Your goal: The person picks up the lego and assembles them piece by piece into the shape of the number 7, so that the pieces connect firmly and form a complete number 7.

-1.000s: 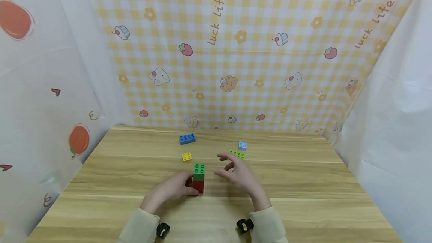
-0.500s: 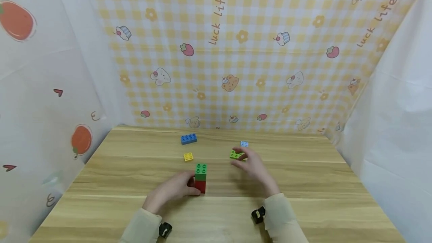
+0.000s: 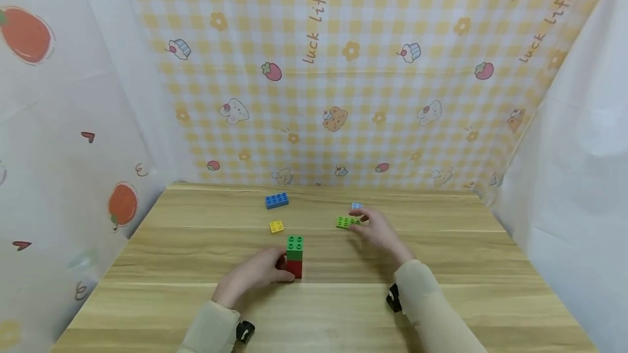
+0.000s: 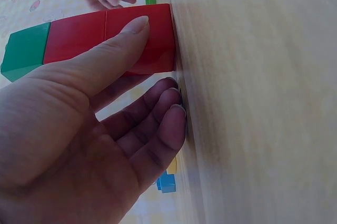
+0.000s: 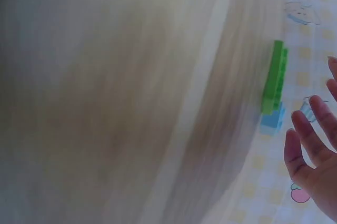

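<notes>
My left hand point(image 3: 257, 274) holds an upright stack at its lower part, thumb on the near side. In the left wrist view the stack shows two red bricks point(image 4: 76, 34) with a green brick point(image 4: 26, 50) on top; its foot is at the tabletop. My right hand point(image 3: 380, 230) hovers with loosely bent fingers over the right end of a lime-green brick point(image 3: 345, 223). Behind its fingers a small light-blue brick point(image 3: 357, 206) is partly hidden. In the right wrist view, those fingers point(image 5: 310, 134) hold nothing and appear apart from the lime-green brick point(image 5: 274, 79).
Left of the lime-green brick, a small yellow brick point(image 3: 277, 226) lies on the wooden table point(image 3: 441, 287). A longer blue brick point(image 3: 277, 200) lies behind it. A checked cloth point(image 3: 294, 86) hangs at the table's back edge, with white sheets at both sides.
My right hand has moved away from beside the stack, forward and right to the lime-green brick. The left hand keeps its hold on the stack. The head view has shifted slightly.
</notes>
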The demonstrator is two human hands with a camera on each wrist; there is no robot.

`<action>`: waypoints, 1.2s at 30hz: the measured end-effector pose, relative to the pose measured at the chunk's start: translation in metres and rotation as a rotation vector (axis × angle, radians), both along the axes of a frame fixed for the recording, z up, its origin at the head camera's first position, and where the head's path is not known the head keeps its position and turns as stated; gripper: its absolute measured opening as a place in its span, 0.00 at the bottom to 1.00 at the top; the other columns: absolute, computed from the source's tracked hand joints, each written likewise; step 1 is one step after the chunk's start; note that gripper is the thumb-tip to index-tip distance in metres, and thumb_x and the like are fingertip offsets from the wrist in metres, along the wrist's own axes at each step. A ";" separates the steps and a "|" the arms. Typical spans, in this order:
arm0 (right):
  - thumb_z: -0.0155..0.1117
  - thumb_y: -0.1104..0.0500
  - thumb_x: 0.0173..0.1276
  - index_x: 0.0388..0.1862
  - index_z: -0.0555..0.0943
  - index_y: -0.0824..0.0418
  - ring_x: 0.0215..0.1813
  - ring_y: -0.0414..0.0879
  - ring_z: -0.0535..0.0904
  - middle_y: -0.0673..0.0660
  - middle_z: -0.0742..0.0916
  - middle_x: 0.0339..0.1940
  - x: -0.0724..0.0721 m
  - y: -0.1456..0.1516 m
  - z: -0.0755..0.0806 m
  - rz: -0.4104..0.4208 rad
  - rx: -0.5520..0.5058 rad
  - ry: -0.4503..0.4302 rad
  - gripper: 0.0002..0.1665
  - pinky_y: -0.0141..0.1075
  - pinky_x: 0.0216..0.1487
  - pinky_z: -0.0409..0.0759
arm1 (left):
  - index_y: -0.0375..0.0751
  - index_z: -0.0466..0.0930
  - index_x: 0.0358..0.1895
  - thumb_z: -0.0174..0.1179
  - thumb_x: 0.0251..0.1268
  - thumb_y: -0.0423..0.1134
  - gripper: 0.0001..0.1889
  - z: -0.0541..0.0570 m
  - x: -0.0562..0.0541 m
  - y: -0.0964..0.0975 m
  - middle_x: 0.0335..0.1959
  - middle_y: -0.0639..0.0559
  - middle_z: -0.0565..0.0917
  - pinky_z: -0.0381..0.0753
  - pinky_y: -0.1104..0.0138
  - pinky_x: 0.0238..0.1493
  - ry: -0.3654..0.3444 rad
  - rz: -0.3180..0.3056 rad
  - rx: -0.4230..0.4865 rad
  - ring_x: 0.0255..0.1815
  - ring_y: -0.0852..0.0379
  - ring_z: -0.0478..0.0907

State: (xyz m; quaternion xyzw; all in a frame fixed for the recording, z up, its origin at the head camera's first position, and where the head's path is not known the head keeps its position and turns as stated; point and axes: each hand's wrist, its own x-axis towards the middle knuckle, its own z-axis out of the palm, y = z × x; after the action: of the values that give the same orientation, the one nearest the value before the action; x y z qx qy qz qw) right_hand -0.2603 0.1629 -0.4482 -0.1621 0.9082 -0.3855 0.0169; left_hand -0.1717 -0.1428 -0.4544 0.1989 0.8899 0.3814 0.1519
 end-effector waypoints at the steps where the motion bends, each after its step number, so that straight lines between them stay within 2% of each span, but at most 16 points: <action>1: 0.69 0.60 0.66 0.59 0.79 0.62 0.57 0.55 0.76 0.57 0.82 0.58 -0.001 0.001 0.001 0.005 0.014 -0.007 0.22 0.51 0.53 0.75 | 0.46 0.79 0.50 0.68 0.62 0.41 0.15 0.000 0.000 0.001 0.35 0.60 0.79 0.74 0.63 0.37 -0.001 0.000 0.002 0.35 0.59 0.74; 8: 0.68 0.60 0.66 0.59 0.79 0.61 0.55 0.54 0.76 0.55 0.81 0.58 -0.010 0.003 0.002 0.025 0.144 -0.058 0.22 0.50 0.55 0.75 | 0.45 0.78 0.50 0.68 0.62 0.41 0.15 -0.002 -0.002 0.000 0.36 0.59 0.79 0.75 0.62 0.38 -0.006 0.002 0.009 0.36 0.59 0.74; 13: 0.70 0.62 0.64 0.60 0.78 0.63 0.54 0.56 0.77 0.60 0.81 0.58 -0.016 0.001 0.009 0.043 0.202 -0.087 0.24 0.50 0.54 0.75 | 0.45 0.78 0.50 0.68 0.63 0.41 0.15 0.001 -0.004 0.000 0.37 0.60 0.80 0.75 0.61 0.40 -0.006 -0.005 0.015 0.38 0.59 0.75; 18: 0.71 0.62 0.62 0.58 0.78 0.64 0.56 0.58 0.77 0.63 0.81 0.54 -0.021 -0.003 0.011 0.056 0.264 -0.098 0.25 0.52 0.58 0.73 | 0.45 0.78 0.50 0.68 0.62 0.41 0.15 0.001 -0.004 0.000 0.37 0.59 0.80 0.75 0.60 0.41 -0.006 -0.002 0.011 0.38 0.58 0.75; 27: 0.74 0.61 0.60 0.57 0.79 0.65 0.53 0.56 0.77 0.62 0.83 0.48 -0.029 -0.006 0.003 0.068 0.314 -0.118 0.26 0.51 0.57 0.74 | 0.45 0.78 0.50 0.68 0.62 0.41 0.15 0.000 -0.002 0.000 0.37 0.60 0.80 0.75 0.61 0.41 -0.019 -0.007 0.020 0.38 0.58 0.75; 36: 0.75 0.58 0.59 0.50 0.81 0.63 0.43 0.49 0.77 0.57 0.83 0.41 -0.034 -0.004 -0.001 0.044 0.340 -0.135 0.21 0.45 0.49 0.76 | 0.46 0.78 0.50 0.68 0.62 0.40 0.14 0.000 -0.003 0.000 0.38 0.61 0.80 0.75 0.62 0.41 -0.005 -0.020 0.022 0.39 0.59 0.75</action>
State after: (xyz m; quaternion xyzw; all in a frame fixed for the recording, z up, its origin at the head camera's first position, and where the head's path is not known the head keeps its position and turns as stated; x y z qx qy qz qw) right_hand -0.2941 0.1584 -0.4490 -0.1506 0.9533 -0.2358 0.1136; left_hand -0.1747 -0.1427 -0.4541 0.2085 0.8832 0.3900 0.1559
